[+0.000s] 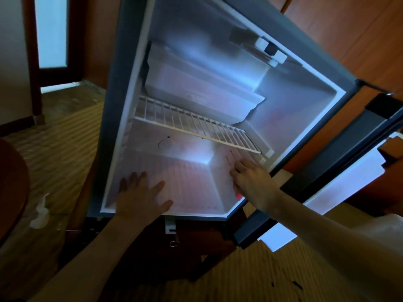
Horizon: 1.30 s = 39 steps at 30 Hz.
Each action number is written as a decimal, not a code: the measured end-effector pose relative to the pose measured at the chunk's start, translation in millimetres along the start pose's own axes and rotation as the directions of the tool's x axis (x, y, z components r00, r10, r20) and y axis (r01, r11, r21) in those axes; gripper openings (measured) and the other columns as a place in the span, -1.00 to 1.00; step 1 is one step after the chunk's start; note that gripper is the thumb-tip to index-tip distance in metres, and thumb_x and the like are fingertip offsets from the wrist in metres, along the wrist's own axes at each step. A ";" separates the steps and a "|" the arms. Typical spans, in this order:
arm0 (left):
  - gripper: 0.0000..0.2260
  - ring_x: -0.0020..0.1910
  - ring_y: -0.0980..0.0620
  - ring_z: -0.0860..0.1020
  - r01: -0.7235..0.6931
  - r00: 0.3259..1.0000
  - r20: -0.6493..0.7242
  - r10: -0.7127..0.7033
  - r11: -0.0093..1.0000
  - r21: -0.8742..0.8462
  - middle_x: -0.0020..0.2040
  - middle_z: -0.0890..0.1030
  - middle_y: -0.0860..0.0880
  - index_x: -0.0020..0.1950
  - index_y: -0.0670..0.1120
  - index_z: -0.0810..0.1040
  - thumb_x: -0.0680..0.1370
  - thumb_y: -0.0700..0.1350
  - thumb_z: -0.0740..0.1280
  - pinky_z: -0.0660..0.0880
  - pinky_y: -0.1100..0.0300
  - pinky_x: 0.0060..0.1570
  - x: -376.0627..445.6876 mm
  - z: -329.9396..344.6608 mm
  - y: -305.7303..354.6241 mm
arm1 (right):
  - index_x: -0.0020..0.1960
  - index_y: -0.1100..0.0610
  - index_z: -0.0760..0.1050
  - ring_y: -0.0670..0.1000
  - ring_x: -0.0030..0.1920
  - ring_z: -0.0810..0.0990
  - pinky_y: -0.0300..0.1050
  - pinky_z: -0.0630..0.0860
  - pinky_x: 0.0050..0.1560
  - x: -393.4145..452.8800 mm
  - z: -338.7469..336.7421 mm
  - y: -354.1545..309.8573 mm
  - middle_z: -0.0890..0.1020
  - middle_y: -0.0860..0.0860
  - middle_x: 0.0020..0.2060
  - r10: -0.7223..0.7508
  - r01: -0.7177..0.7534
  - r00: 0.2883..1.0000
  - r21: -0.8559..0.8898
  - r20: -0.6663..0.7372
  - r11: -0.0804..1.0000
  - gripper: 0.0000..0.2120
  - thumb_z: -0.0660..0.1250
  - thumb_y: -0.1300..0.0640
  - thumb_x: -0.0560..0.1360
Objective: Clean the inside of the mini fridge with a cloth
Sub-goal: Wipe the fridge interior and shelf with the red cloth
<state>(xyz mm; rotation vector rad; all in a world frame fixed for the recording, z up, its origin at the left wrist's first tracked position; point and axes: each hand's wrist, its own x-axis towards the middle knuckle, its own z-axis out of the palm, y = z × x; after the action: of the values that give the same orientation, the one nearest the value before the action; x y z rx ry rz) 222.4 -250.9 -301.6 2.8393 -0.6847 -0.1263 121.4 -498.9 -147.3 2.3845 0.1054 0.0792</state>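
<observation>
The small dark-cased mini fridge (113,118) with its white plastic lining stands open in front of me, and I place everything by it. My left hand (141,197) lies flat on the ribbed white floor of the fridge near its front lip, fingers straight and spread, holding nothing. My right hand (250,182) is against the lower part of the fridge's right inner wall, fingers bent. A small bit of red (237,195) shows under that palm; I cannot tell whether it is the cloth or whether the hand grips it. Above both hands, across the middle of the fridge, sits the white wire rack shelf (196,123), and above that the white freezer box (196,79). The dark fridge door (327,175) hangs open to the right of the fridge. Left of the fridge, crumpled white material (40,214) lies on the striped carpet (65,149).
</observation>
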 end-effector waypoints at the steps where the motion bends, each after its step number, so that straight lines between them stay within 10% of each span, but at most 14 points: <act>1: -0.34 0.59 -0.22 -0.01 0.004 1.000 0.005 -0.004 1.000 -0.004 0.63 0.02 -0.09 0.59 0.30 0.08 0.52 0.48 0.01 -0.06 -0.20 0.54 -0.3 1.4 1.1 | 0.02 0.07 0.62 0.07 0.10 0.59 -0.02 0.52 0.08 12.8 -1.3 -1.3 0.63 0.02 0.01 0.015 -0.015 0.999 -0.025 0.032 1.000 -0.74 0.52 0.05 0.37; 8: -0.33 0.61 -0.21 -0.06 0.038 0.999 0.002 -0.038 0.999 -0.031 0.65 -0.03 -0.08 0.59 0.31 0.06 0.51 0.49 0.03 -0.10 -0.20 0.54 0.4 0.5 2.1 | 0.27 0.17 0.42 0.20 0.11 0.61 0.02 0.59 -0.07 88.2 12.2 2.7 0.56 0.12 0.14 0.073 -0.063 0.978 -0.061 0.196 0.996 -0.76 0.23 0.20 0.61; 12: -0.33 0.60 -0.20 -0.02 0.028 1.000 -0.014 -0.029 0.999 -0.021 0.64 0.01 -0.08 0.59 0.32 0.07 0.51 0.49 0.03 -0.07 -0.20 0.54 0.2 1.5 1.8 | -0.07 0.09 0.63 0.09 -0.06 0.65 -0.08 0.57 -0.21 44.6 -6.6 -2.4 0.63 0.03 -0.10 0.019 -0.016 0.998 -0.043 0.054 0.999 -0.76 0.56 0.13 0.29; 17: -0.34 0.59 -0.19 -0.01 0.028 1.000 -0.002 -0.028 1.000 -0.008 0.63 0.03 -0.08 0.58 0.33 0.07 0.51 0.49 0.02 -0.02 -0.20 0.54 0.4 0.2 2.7 | 0.01 0.10 0.64 0.11 0.08 0.60 -0.01 0.52 0.16 3.3 -8.2 -2.3 0.64 0.05 -0.02 -0.035 0.035 0.999 -0.023 0.023 0.999 -0.78 0.48 0.10 0.38; 23: -0.35 0.60 -0.19 -0.02 0.014 1.000 0.004 -0.014 1.000 -0.004 0.64 0.01 -0.07 0.58 0.33 0.05 0.52 0.49 -0.01 -0.04 -0.19 0.54 0.5 -0.2 1.9 | -0.20 0.08 0.65 0.08 -0.16 0.67 -0.10 0.59 -0.19 24.2 -9.9 -3.6 0.66 0.03 -0.19 0.050 -0.049 0.999 -0.037 0.012 0.998 -0.71 0.62 0.10 0.11; 28: -0.35 0.61 -0.20 -0.02 0.019 1.000 0.007 -0.019 1.000 -0.010 0.64 0.00 -0.07 0.59 0.31 0.06 0.52 0.48 0.00 -0.04 -0.19 0.55 1.0 -0.1 2.5 | 0.05 0.11 0.56 0.15 0.03 0.62 -0.06 0.49 -0.17 68.7 -1.3 -7.4 0.58 0.07 0.09 0.136 -0.137 0.988 0.002 0.075 0.991 -0.80 0.43 0.19 0.44; 31: -0.34 0.60 -0.20 -0.03 0.034 0.999 0.007 -0.034 0.999 -0.020 0.64 0.00 -0.06 0.59 0.31 0.07 0.52 0.48 0.00 -0.06 -0.19 0.55 2.0 0.7 3.6 | -0.25 0.07 0.61 0.08 -0.27 0.65 -0.17 0.47 -0.41 56.8 -4.1 -6.5 0.62 0.02 -0.22 0.077 -0.077 0.997 -0.013 0.008 0.997 -0.70 0.63 0.14 0.07; 39: -0.35 0.60 -0.22 -0.02 0.017 1.000 0.004 -0.017 1.000 -0.003 0.64 0.01 -0.10 0.59 0.29 0.09 0.54 0.47 0.00 -0.06 -0.20 0.55 -3.8 -2.2 3.0 | -0.20 0.15 0.68 0.17 -0.02 0.66 0.08 0.60 0.14 5.3 -0.1 -9.5 0.67 0.10 -0.18 -0.004 0.000 0.995 -0.039 -0.101 0.999 -0.69 0.60 0.21 0.06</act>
<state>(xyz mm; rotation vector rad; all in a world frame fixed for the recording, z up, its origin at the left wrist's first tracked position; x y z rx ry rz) 218.1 -251.3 -298.7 2.8432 -0.6605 -0.1353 126.2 -491.4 -153.5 2.3417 0.1532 0.1995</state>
